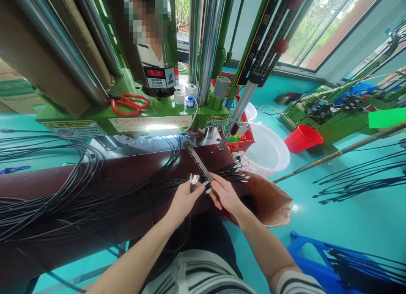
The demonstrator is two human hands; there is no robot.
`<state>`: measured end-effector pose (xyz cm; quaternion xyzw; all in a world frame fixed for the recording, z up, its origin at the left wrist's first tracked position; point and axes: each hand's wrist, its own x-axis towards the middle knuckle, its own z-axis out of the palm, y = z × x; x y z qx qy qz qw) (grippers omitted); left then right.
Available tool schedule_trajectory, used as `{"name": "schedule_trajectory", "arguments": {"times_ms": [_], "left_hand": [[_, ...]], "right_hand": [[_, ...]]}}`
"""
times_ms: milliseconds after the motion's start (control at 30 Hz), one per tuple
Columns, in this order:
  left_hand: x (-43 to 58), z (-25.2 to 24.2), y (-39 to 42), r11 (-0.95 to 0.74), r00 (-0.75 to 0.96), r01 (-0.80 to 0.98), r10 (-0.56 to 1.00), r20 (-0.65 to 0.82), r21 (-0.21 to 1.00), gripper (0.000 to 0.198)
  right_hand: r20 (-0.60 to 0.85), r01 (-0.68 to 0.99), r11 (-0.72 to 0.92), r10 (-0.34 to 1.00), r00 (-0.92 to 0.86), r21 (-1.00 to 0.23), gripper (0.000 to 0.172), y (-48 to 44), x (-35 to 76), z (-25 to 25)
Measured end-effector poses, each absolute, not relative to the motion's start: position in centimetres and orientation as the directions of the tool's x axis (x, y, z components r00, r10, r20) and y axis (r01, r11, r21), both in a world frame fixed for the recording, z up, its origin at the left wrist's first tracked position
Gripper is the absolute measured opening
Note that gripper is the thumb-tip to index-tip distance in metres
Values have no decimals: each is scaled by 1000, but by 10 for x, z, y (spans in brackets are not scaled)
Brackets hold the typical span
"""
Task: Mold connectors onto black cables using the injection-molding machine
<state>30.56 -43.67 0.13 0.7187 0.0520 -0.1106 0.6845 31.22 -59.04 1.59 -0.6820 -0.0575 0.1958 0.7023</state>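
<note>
In my right hand (224, 192) is a long dark metal bar with slots along it, like a mold insert (199, 163). It points away from me, its far end near the press's metal plate. My left hand (187, 196) is closed round a few black cables with silver connector ends (194, 180). Its thumb and fingertips meet the near part of the bar, where one connector lies against it. Black cables (133, 190) spread over the dark brown table (133, 163) to my left, and more connector ends (242, 171) lie at its right edge.
A green press (152, 116) stands ahead, with red-handled scissors (130, 105) and tape rolls (189, 101) on its ledge. To the right are a white tub (269, 148), a red bucket (303, 138), an open brown sack (272, 201) and a blue stool (304, 247) bearing cables.
</note>
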Motion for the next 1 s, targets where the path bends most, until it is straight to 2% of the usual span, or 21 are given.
{"name": "schedule_trajectory", "arguments": {"times_ms": [100, 200, 267, 367, 467, 567, 700, 833, 1000], "left_hand": [[306, 3, -437, -74, 977, 201, -57, -205, 977, 24], [307, 7, -437, -71, 978, 188, -72, -193, 980, 26], [307, 11, -434, 2, 982, 185, -45, -184, 983, 30], [308, 18, -430, 196, 981, 148, 92, -169, 969, 36], [307, 19, -429, 301, 965, 153, 159, -208, 941, 28], [307, 15, -432, 174, 969, 217, 80, -233, 961, 25], [309, 9, -434, -50, 986, 168, 30, -166, 985, 26], [310, 5, -432, -64, 984, 178, 42, -175, 982, 27], [310, 6, -428, -40, 977, 195, 90, -191, 980, 25]], "right_hand": [[-131, -107, -85, 363, 923, -991, 50, -588, 311, 19], [-124, -98, -88, 368, 922, -991, 49, -587, 311, 18], [-145, -141, -36, 353, 924, -989, 48, -589, 311, 16], [-196, -222, 47, 313, 929, -974, 48, -591, 312, 13], [-217, -253, 83, 305, 927, -964, 48, -592, 313, 13], [-219, -256, 75, 328, 919, -964, 50, -593, 313, 13], [-205, -230, 22, 374, 904, -973, 52, -594, 313, 14], [-183, -177, -53, 417, 890, -983, 50, -594, 313, 17], [-113, -20, -221, 418, 901, -975, 46, -588, 311, 20]]}}
